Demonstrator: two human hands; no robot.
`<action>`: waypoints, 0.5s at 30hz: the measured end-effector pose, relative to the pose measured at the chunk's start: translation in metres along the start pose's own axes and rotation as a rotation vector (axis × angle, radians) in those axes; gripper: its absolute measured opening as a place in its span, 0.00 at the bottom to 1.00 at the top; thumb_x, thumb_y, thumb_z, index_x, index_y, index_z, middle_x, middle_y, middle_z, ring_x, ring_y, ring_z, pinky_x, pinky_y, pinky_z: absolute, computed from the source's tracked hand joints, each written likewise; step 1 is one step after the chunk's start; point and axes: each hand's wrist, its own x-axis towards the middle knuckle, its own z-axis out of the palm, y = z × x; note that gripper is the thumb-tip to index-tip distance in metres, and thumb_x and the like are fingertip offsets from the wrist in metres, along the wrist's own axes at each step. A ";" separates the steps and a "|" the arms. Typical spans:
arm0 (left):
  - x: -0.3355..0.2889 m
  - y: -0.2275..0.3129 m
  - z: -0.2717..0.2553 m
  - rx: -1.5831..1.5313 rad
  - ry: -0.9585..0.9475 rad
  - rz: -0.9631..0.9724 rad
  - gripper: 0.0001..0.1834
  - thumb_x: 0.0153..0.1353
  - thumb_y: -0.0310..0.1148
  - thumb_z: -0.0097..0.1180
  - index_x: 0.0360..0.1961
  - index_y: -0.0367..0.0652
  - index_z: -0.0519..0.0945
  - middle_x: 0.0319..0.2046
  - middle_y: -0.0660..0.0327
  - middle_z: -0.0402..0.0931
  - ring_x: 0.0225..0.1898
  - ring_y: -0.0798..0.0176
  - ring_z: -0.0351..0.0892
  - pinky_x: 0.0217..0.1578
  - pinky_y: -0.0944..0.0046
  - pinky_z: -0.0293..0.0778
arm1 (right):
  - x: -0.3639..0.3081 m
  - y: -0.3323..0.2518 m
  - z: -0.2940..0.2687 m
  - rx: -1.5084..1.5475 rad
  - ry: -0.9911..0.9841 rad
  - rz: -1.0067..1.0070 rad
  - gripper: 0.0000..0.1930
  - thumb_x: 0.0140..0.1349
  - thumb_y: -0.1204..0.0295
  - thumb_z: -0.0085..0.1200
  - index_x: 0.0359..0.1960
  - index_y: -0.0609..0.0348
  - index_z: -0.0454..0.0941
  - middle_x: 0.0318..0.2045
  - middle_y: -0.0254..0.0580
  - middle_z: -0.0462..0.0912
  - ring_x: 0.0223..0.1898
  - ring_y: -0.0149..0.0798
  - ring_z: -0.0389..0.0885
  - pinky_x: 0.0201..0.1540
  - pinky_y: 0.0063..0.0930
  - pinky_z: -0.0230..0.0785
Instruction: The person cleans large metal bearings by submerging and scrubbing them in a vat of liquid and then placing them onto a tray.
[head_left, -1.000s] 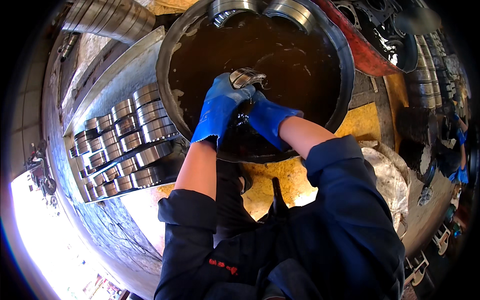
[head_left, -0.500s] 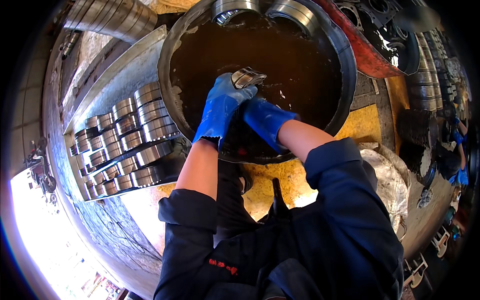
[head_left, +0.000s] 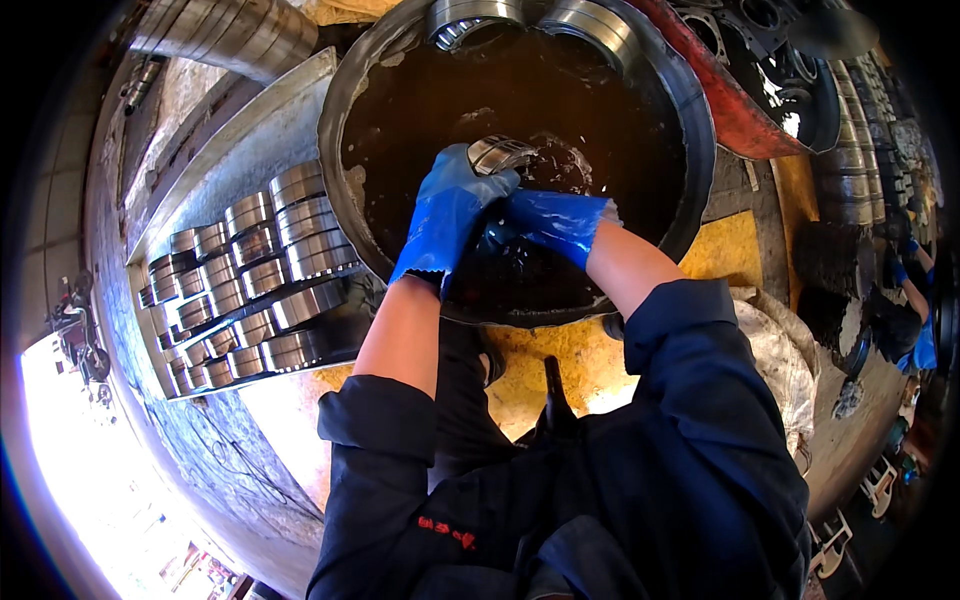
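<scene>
Both hands wear blue rubber gloves and are over a round metal tub (head_left: 697, 130) of dark brown liquid. My left hand (head_left: 455, 195) is closed around a shiny metal roller bearing (head_left: 497, 154), which shows past its fingers, low over the liquid. Just right of it and lower, my right hand (head_left: 540, 222) reaches in under the left one; its fingers are hidden behind the left glove and the bearing. Two larger bearing rings, one with rollers (head_left: 470, 18) and one smooth (head_left: 598, 28), sit at the tub's far rim.
Left of the tub, a metal tray (head_left: 165, 345) holds rows of shiny bearing rings (head_left: 300, 220). A column of large rings (head_left: 225, 35) lies at far left. A red-sided container (head_left: 690, 80) with metal parts stands at right, beside a pale sack (head_left: 775, 350). Another person (head_left: 905, 315) is at the far right.
My right hand has swung round to the right, its forearm now farther right. Ripples have appeared in the liquid beside the bearing. The left hand stays on the bearing, shifted slightly.
</scene>
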 end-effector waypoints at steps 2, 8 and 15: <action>0.008 -0.006 0.003 -0.004 -0.027 -0.024 0.24 0.52 0.43 0.69 0.51 0.50 0.85 0.44 0.52 0.86 0.47 0.47 0.85 0.51 0.57 0.79 | 0.008 -0.002 0.011 0.004 0.060 0.034 0.14 0.71 0.68 0.47 0.53 0.55 0.80 0.53 0.51 0.83 0.58 0.45 0.81 0.58 0.38 0.72; 0.012 -0.007 0.009 0.036 -0.006 0.008 0.25 0.52 0.45 0.71 0.50 0.48 0.85 0.47 0.51 0.86 0.50 0.48 0.85 0.52 0.57 0.79 | 0.023 0.000 0.030 -0.019 0.272 0.199 0.14 0.72 0.68 0.47 0.53 0.55 0.80 0.52 0.51 0.83 0.57 0.45 0.81 0.58 0.37 0.72; 0.007 -0.017 -0.001 -0.103 -0.075 0.020 0.41 0.50 0.47 0.74 0.61 0.35 0.76 0.54 0.50 0.82 0.56 0.52 0.82 0.57 0.59 0.76 | -0.002 0.002 0.010 -0.005 0.079 0.047 0.13 0.72 0.69 0.46 0.52 0.55 0.80 0.52 0.52 0.83 0.57 0.45 0.81 0.58 0.37 0.73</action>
